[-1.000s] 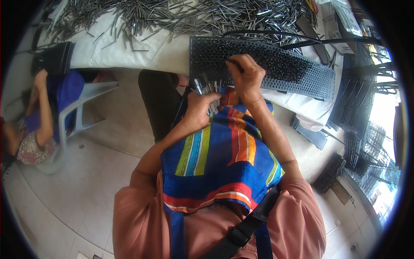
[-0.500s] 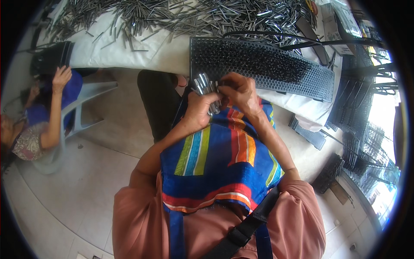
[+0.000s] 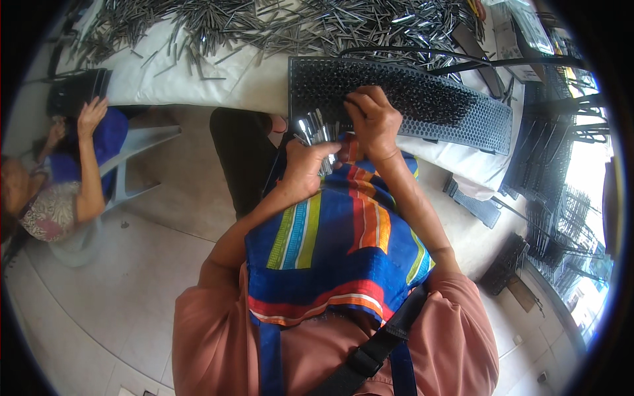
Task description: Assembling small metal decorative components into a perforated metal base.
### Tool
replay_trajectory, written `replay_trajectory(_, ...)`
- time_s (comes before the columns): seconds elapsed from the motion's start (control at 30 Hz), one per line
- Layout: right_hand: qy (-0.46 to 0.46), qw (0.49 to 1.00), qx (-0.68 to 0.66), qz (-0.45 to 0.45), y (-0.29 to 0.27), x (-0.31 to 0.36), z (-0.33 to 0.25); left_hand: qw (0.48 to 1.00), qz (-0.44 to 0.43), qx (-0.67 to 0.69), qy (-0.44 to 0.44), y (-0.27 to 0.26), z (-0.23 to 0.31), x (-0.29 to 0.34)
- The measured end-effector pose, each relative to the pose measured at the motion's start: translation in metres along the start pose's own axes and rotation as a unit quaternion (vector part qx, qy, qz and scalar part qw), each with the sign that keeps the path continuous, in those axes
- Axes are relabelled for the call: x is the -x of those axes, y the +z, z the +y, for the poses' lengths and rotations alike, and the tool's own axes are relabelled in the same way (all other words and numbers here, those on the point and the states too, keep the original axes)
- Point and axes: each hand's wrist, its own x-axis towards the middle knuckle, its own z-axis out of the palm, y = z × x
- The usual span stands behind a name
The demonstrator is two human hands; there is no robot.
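Note:
My left hand (image 3: 306, 165) is wrapped round a bundle of short, shiny metal strips (image 3: 316, 129), their ends fanning out above the thumb. Up and to its right, my right hand (image 3: 376, 119) is over the lower edge of a dark perforated plate (image 3: 485, 131). Its thumb and fingertips are pinched together; whatever they hold is too small or hidden to make out. Many of the plate's holes are filled with dark upright pieces (image 3: 409, 89), while a band along its lower and right side shows bare holes.
Loose dark metal strips (image 3: 218, 30) are heaped across the back of the white-covered table (image 3: 198, 86). Black straps (image 3: 422, 54) lie behind the plate. A co-worker (image 3: 59, 178) sits at the left, holding something black. Dark racks and mesh panels (image 3: 555, 158) crowd the right side.
My right hand has moved up from beside the bundle to the perforated plate. The left hand keeps its hold on the metal strips in nearly the same place.

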Motion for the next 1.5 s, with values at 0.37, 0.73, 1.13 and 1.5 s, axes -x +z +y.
replay_trajectory(0.37,0.403,0.845,-0.336,-0.105,-0.020,0.019,-0.010,0.997,-0.053,0.050,-0.004,0.001,0.000,-0.004)
replay_trajectory(0.73,0.110,0.993,-0.048,-0.021,-0.010,0.004,0.007,0.999,-0.031,0.018,-0.014,-0.001,-0.001,-0.005)
replay_trajectory(1.13,0.432,0.809,-0.374,-0.139,-0.027,0.023,-0.009,0.999,-0.050,0.018,-0.004,0.006,-0.002,-0.006)
replay_trajectory(1.5,0.399,0.845,-0.355,-0.033,-0.030,0.002,-0.002,0.999,-0.006,-0.006,0.049,0.008,-0.002,-0.005)
